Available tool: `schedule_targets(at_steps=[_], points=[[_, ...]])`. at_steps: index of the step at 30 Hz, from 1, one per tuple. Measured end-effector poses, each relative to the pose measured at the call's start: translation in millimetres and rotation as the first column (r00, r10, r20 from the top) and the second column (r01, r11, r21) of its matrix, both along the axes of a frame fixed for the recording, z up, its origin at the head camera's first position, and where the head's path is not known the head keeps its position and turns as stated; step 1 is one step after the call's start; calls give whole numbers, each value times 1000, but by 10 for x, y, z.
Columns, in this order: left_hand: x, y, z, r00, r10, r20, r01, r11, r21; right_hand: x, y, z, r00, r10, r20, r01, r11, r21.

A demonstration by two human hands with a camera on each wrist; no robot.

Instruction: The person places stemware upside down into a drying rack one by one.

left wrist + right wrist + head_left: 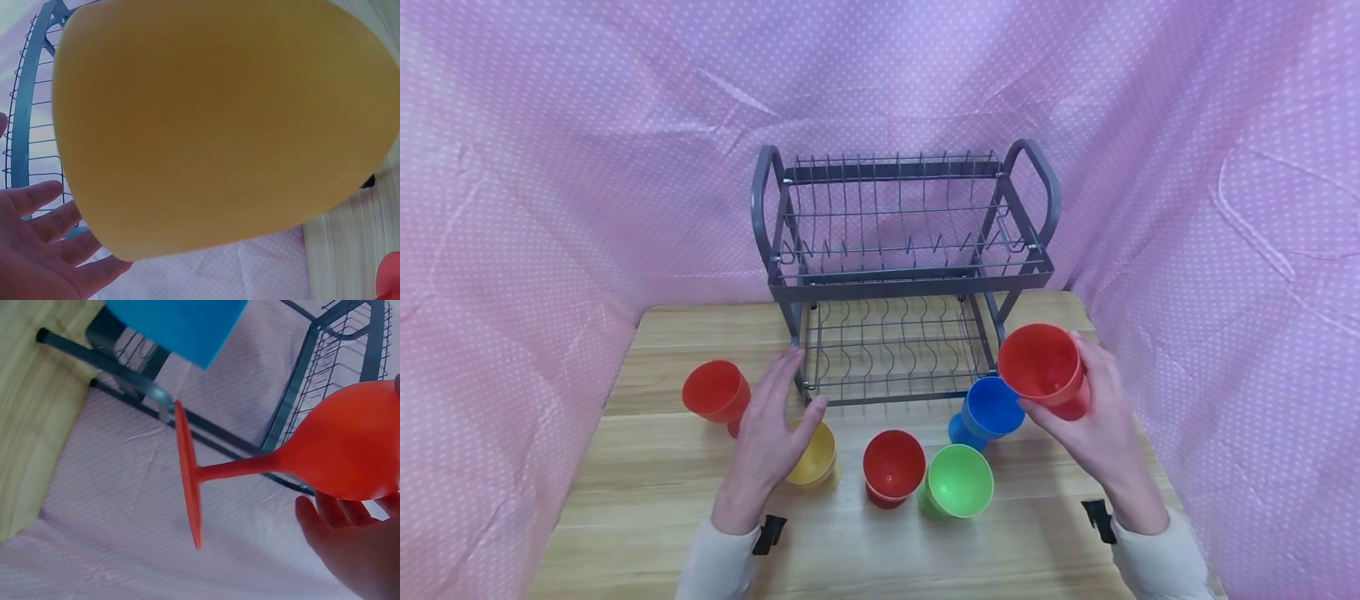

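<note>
My right hand grips a red plastic goblet by its bowl, lifted off the table; in the right wrist view its stem and round foot hang free in the air. Just left of that goblet stands a blue goblet. My left hand, fingers extended and thumb apart, hovers over the left side of a yellow goblet and holds nothing. The yellow bowl fills most of the left wrist view. Another red goblet is left of this hand, partly hidden behind it.
A grey two-tier dish rack stands at the back of the wooden table, with no dishes on either tier. A third red goblet and a green goblet stand side by side in front of it. Pink dotted cloth surrounds the table.
</note>
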State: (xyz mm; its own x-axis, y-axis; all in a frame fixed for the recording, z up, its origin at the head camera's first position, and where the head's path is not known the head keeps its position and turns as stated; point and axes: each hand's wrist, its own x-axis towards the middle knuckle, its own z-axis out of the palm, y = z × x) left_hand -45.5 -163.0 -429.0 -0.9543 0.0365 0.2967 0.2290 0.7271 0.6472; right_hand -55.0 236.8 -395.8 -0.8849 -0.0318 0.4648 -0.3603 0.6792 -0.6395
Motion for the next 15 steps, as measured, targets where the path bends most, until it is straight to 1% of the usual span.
schedule_targets(at_steps=[7, 11, 15], points=[[6, 37, 35, 1000, -9, 8, 9, 999, 32, -37, -141, 52, 998, 51, -33, -49, 997, 58], [7, 62, 43, 999, -24, 23, 22, 996, 81, -63, -225, 65, 993, 93, -69, -84, 989, 118], [16, 88, 57, 998, -43, 42, 36, 989, 143, -82, -323, 72, 988, 140, -70, -130, 982, 138]])
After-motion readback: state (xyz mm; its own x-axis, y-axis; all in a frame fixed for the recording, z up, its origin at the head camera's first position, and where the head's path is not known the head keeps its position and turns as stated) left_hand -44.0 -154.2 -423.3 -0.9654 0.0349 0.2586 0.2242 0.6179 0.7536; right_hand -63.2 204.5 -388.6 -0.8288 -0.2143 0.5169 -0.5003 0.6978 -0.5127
